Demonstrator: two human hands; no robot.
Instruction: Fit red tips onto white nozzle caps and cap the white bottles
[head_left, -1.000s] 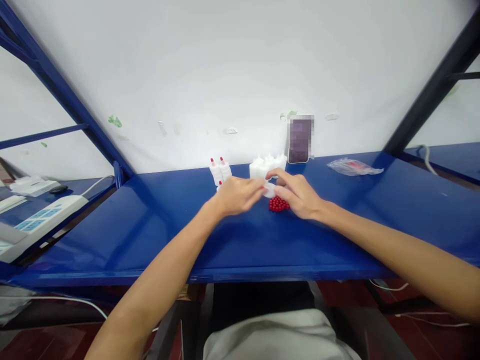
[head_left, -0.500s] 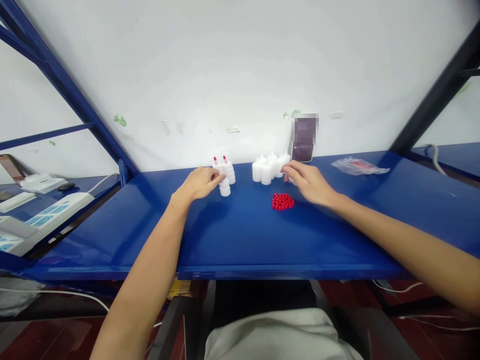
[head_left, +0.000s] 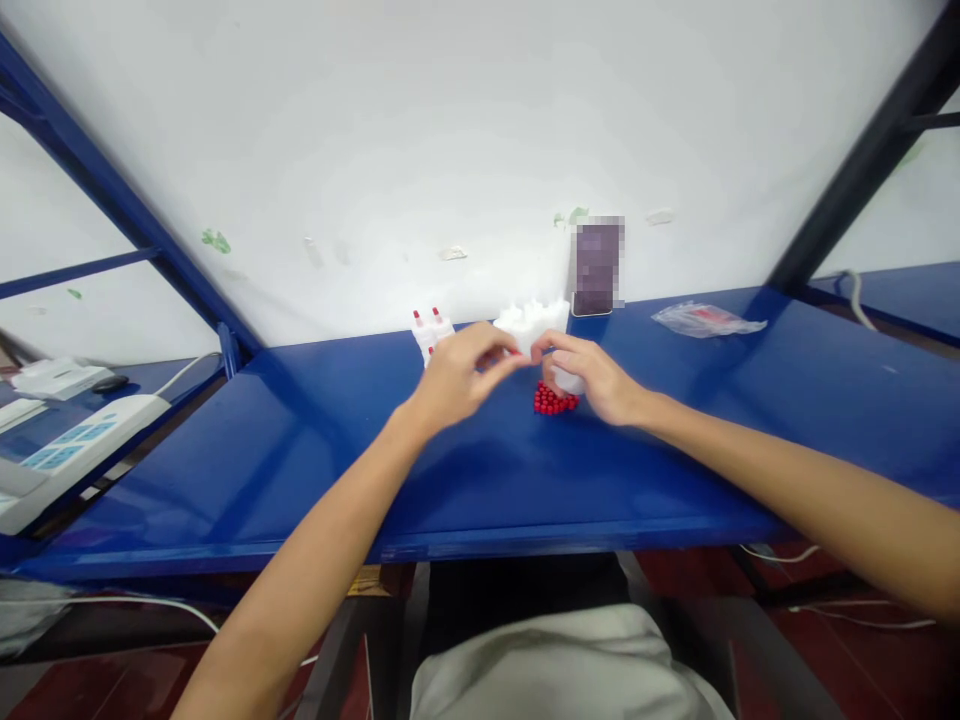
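The left hand (head_left: pixel 472 372) is curling with thumb and forefinger nearly closed, and is pinching a small red cap (head_left: pixel 515 351) at its fingertips; the right hand (head_left: pixel 600 380) is facing it at three o'clock, half closed, and is holding a white squeeze bottle (head_left: pixel 568 379) within its fingers; the bottle's tip is hiding behind those fingers, so I cannot tell whether the cap is touching it. A pile of red caps (head_left: pixel 553 402) is lying on the blue table (head_left: pixel 480 490), at eight o'clock from the right hand and partly under its fingers; a cluster of uncapped white bottles (head_left: pixel 531 322) is standing at eleven o'clock from that pile; red-capped bottles (head_left: pixel 433 333) are standing at ten o'clock from the left hand, which is partly covering them. A smartphone (head_left: pixel 596 275) is leaning against the wall (head_left: pixel 375 130) at twelve o'clock from the right hand; a clear plastic bag (head_left: pixel 705 321) is lying at two o'clock from it.
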